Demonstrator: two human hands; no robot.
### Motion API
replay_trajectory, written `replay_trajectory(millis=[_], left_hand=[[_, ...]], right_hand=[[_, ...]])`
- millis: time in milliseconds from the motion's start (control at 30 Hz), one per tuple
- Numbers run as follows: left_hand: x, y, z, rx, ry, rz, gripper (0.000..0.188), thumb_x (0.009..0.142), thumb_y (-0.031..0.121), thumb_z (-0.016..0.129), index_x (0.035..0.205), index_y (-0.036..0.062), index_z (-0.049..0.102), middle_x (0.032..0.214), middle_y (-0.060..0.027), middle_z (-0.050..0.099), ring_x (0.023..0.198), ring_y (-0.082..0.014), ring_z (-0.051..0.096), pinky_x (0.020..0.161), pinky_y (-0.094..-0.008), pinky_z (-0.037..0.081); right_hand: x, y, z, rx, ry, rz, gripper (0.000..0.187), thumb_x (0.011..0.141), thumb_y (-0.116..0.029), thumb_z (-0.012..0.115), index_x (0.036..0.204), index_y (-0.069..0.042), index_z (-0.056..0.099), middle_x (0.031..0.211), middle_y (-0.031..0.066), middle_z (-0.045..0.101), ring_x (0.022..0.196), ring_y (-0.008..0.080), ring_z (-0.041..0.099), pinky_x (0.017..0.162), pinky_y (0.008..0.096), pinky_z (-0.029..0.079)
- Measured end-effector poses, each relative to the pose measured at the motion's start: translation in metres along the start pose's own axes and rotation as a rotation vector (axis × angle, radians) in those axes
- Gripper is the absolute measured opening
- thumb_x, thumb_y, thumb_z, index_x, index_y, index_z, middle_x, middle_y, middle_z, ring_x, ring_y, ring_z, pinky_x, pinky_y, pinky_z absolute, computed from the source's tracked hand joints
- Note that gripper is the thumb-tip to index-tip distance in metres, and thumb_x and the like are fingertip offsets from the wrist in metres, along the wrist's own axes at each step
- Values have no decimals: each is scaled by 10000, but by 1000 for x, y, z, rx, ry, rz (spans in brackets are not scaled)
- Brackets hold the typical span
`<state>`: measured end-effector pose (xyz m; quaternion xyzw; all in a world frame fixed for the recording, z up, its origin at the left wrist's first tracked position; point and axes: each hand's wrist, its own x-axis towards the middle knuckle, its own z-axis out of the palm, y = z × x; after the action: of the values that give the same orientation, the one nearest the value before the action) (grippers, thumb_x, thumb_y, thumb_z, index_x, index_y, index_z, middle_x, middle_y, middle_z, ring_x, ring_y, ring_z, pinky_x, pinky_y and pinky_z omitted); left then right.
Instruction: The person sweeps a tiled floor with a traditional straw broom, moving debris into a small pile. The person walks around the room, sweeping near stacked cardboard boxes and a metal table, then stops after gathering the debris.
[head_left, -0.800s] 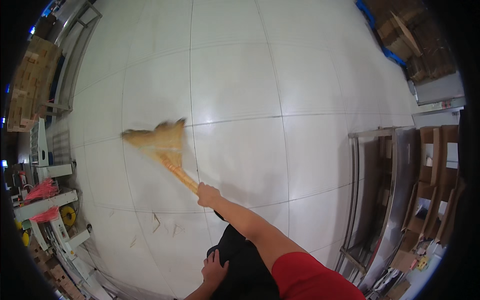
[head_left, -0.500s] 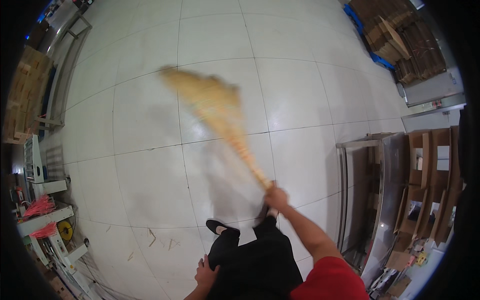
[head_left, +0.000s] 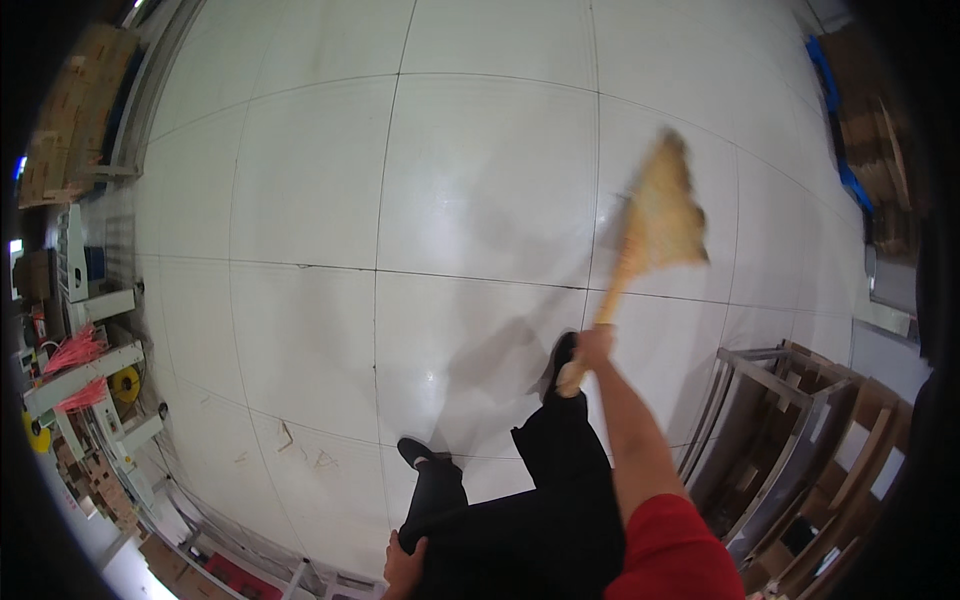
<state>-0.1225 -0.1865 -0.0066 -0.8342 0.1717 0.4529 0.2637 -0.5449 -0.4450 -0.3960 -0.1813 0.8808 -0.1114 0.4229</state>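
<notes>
Right hand: yellow broom is held by its handle | left hand: laid loose on black pants

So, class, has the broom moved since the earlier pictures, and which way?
Yes, to the right: the broom, whose wide end was far left of the metal rack, now reaches much closer to it.

A straw broom is gripped by its handle in the right hand, its blurred head directed ahead and rightward over the tiled floor. The left hand is rested on black trousers. Thin pale scraps are scattered at left.
</notes>
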Motion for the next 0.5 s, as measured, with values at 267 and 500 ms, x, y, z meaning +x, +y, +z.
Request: replay_trajectory(millis=[267, 500], left_hand=[[-18, 22, 21, 18, -63, -149, 995, 782, 686, 617, 1510, 103, 272, 1343, -210, 508, 1183, -434, 544, 970, -562, 413], [-25, 26, 18, 43, -93, -178, 968, 790, 684, 603, 1492, 93, 294, 1347, -211, 511, 1190, -431, 543, 977, -564, 410]], right_hand=[[-276, -143, 200, -671, -798, -522, 516, 781, -112, 605, 1247, -2, 414, 1029, 203, 675, 979, 382, 667, 821, 483, 536], [-399, -172, 233, -671, -1056, -914, 364, 768, -64, 646, 1101, -29, 504, 920, 175, 688, 879, 357, 691, 727, 458, 559]])
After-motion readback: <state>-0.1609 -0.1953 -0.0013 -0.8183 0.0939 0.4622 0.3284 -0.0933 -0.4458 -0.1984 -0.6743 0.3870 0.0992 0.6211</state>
